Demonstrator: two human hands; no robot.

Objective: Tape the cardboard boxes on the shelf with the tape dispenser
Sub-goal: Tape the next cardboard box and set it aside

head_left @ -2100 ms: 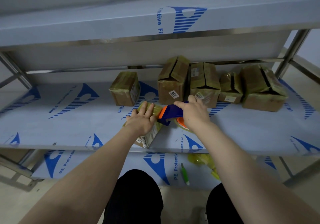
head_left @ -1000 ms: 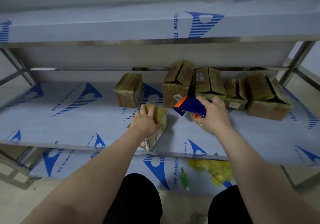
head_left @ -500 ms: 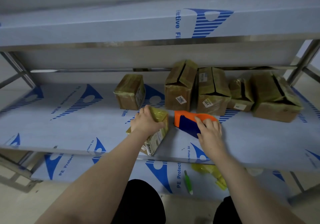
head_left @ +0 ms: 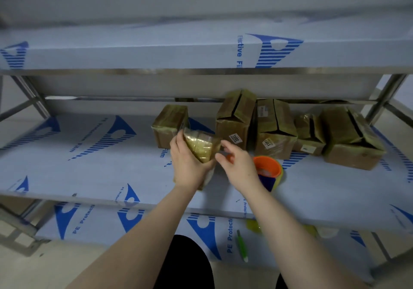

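Observation:
My left hand [head_left: 187,165] grips a small cardboard box wrapped in yellowish tape [head_left: 202,147] and holds it tilted above the middle shelf [head_left: 89,172]. Just right of that box my right hand [head_left: 238,163] hovers with loosely spread fingers and holds nothing. The orange and blue tape dispenser [head_left: 268,172] lies on the shelf to the right of my right hand, partly hidden behind it. Several taped cardboard boxes [head_left: 234,121] stand in a row at the back of the shelf.
An upper shelf [head_left: 156,49] overhangs the work area. On the lower shelf lie a green pen-like tool [head_left: 242,245] and a crumpled yellow wad [head_left: 253,225]. A slanted metal post [head_left: 384,97] rises at the right.
My right hand has let go of the tape dispenser, which now lies on the shelf, and moved left toward the small box. My left hand has lifted and tilted that box.

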